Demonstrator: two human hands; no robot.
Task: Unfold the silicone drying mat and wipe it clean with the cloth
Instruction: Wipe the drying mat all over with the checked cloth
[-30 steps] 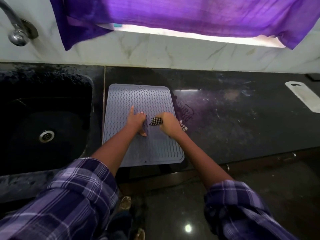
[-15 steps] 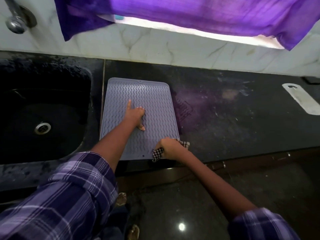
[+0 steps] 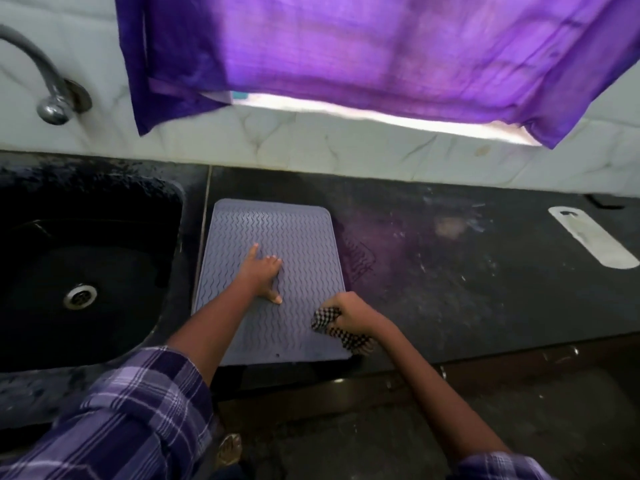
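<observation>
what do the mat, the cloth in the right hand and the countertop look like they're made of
Drying mat: looks like soft matte silicone or rubber, grey-lilac, with moulded wavy ridges and rounded corners.
Cloth: woven fabric, black-and-white check, crumpled and bunched in the right hand.
Countertop: probably polished dark stone such as granite; it is speckled black and reflects the purple curtain, though smears dull it.

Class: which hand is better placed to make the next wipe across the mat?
Right. The right hand already grips the cloth at the mat's near-right edge; the left hand presses the mat flat.
</observation>
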